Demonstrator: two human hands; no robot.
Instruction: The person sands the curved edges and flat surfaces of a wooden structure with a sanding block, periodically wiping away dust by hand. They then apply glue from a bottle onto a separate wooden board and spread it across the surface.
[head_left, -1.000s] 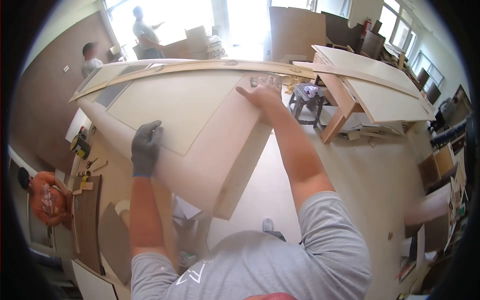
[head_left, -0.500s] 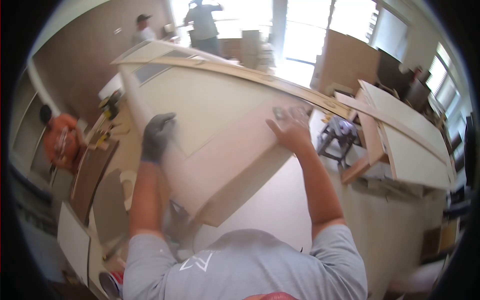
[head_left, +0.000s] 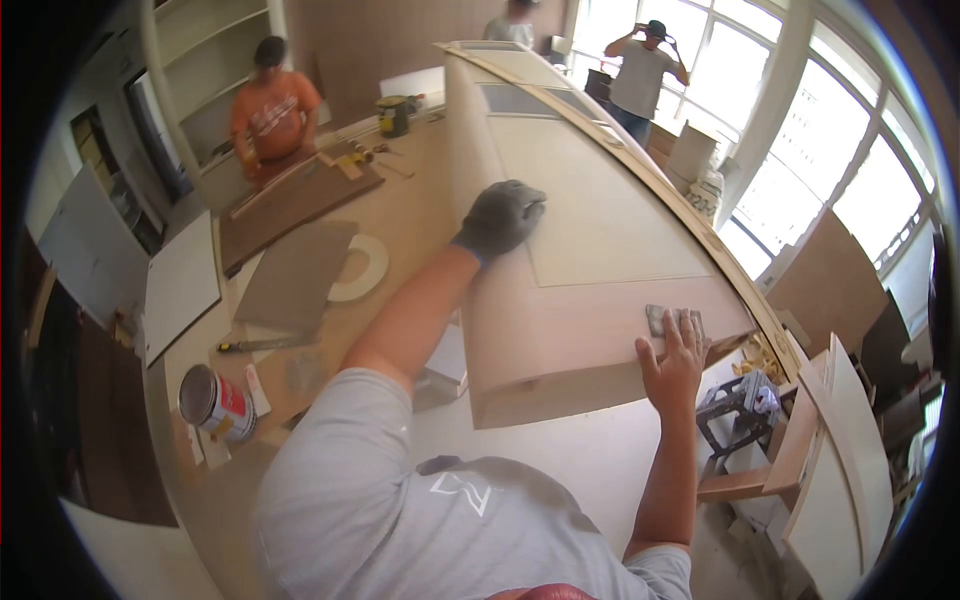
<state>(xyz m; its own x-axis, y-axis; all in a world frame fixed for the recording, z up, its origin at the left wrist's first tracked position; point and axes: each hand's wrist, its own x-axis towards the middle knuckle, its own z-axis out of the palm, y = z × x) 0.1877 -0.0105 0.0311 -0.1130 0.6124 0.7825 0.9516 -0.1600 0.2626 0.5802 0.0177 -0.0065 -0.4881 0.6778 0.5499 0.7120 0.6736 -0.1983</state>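
A large pale wooden panel (head_left: 590, 215) with a recessed centre lies in front of me, its thick end (head_left: 560, 390) facing me. My left hand (head_left: 500, 215), in a grey glove, rests flat on the panel's left edge. My right hand (head_left: 675, 360), bare, presses a small grey sanding block (head_left: 668, 320) onto the panel near its right corner. A thin curved wooden strip (head_left: 700, 240) runs along the panel's far side.
A workbench (head_left: 400, 215) at left holds dark boards (head_left: 290, 275), a white ring (head_left: 365, 265) and a paint can (head_left: 212, 402). A person in orange (head_left: 272, 110) works at its far end. Two more people stand by the windows (head_left: 640, 70). A stool (head_left: 735, 405) and boards sit right.
My view has swung sharply left, bringing the workbench and paint can into sight. My right hand with the sanding block has slid along the panel toward its near right corner.
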